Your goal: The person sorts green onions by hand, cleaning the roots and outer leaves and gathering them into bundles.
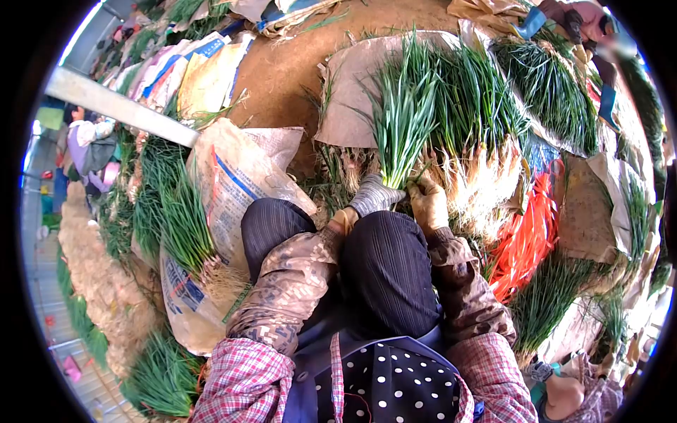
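Note:
My left hand (377, 195), in a grey striped glove, is closed around the lower stems of a bunch of chives (405, 116), whose green leaves point away from me. Close beside it on the right, my right hand (429, 204) wears a tan glove. Its fingers are pinched together near a small green strand; what they hold is too small to make out. A large pile of chives (483, 106) with pale, stringy roots (479, 183) lies just beyond my right hand. Both hands are over my knees.
Red plastic strips (525, 240) lie to my right. At left, a rooted chive bundle (185, 225) rests on a printed sack (236, 176). A white beam (123, 106) crosses the upper left. Other people sit at upper left, upper right and lower right.

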### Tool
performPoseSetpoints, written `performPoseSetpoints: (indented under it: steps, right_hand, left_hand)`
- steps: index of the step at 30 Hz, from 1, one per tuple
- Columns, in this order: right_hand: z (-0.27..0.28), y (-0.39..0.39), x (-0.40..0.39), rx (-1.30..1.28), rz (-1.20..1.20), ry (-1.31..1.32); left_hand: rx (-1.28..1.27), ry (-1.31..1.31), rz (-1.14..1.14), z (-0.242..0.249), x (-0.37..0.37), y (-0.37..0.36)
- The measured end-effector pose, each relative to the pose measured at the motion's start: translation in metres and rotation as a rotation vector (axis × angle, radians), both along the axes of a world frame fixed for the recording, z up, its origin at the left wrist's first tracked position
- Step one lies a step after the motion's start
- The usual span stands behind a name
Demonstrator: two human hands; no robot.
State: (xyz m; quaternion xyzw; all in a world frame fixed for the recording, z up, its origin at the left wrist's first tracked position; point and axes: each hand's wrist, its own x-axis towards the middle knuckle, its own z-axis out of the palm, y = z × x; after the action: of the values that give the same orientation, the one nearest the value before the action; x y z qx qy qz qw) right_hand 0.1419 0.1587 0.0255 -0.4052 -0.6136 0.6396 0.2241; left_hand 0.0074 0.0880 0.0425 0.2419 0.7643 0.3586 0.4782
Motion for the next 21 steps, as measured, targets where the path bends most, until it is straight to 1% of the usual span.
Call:
performPoseSetpoints:
  steps: [1, 2, 5, 6, 9, 10, 11, 13, 14, 15, 17, 18, 19, 20, 21]
  right_hand:
    - [-0.002, 0.003, -0.002, 0.027, -0.001, -0.017]
    - [-0.001, 0.003, -0.005, 0.071, -0.001, -0.016]
    - [0.006, 0.004, -0.012, -0.023, -0.066, -0.066]
    - [0.015, 0.002, -0.014, -0.069, -0.1, -0.086]
    - [0.034, -0.002, -0.015, -0.19, -0.143, -0.023]
    - [0.043, -0.004, -0.016, -0.322, -0.214, 0.054]
    - [0.042, -0.002, -0.016, -0.345, -0.271, 0.066]
    - [0.031, 0.01, -0.011, -0.391, -0.384, 0.091]
    - [-0.018, 0.03, 0.003, -0.397, -0.428, 0.113]
    - [-0.062, 0.045, 0.026, -0.405, -0.249, 0.203]
    - [0.01, 0.019, 0.028, -0.281, -0.046, -0.232]
    - [0.002, 0.025, 0.032, -0.947, -0.135, -0.063]
    - [-0.016, 0.023, 0.035, -0.821, 0.019, -0.043]
    - [-0.034, 0.022, 0.038, -0.685, 0.152, -0.016]
    - [-0.025, 0.022, 0.029, -0.828, 0.09, 0.196]
  left_hand:
    - [0.058, -0.022, -0.012, -0.012, -0.001, -0.001]
    - [0.097, -0.035, 0.013, 0.004, 0.0, -0.003]
    - [0.306, -0.365, 0.181, 0.012, 0.001, -0.008]
    - [0.338, -0.454, 0.219, 0.018, 0.0, -0.011]
    - [0.344, -0.575, 0.242, 0.019, -0.005, -0.013]
    - [0.314, -0.558, 0.26, 0.019, -0.004, -0.013]
    - [0.324, -0.57, 0.271, 0.026, -0.005, -0.013]
    - [0.345, -0.593, 0.294, 0.041, -0.007, -0.017]
    - [0.415, -0.614, 0.347, 0.062, -0.007, -0.021]
    - [0.454, -0.61, 0.351, 0.067, -0.008, -0.024]
    - [0.517, -0.516, 0.338, 0.069, -0.012, -0.024]
    - [0.498, -0.514, 0.364, 0.07, -0.011, -0.026]
    - [0.484, -0.511, 0.385, 0.072, -0.011, -0.025]
    - [0.469, -0.536, 0.392, 0.064, -0.013, -0.025]
    - [0.411, -0.466, 0.394, 0.05, -0.015, -0.023]
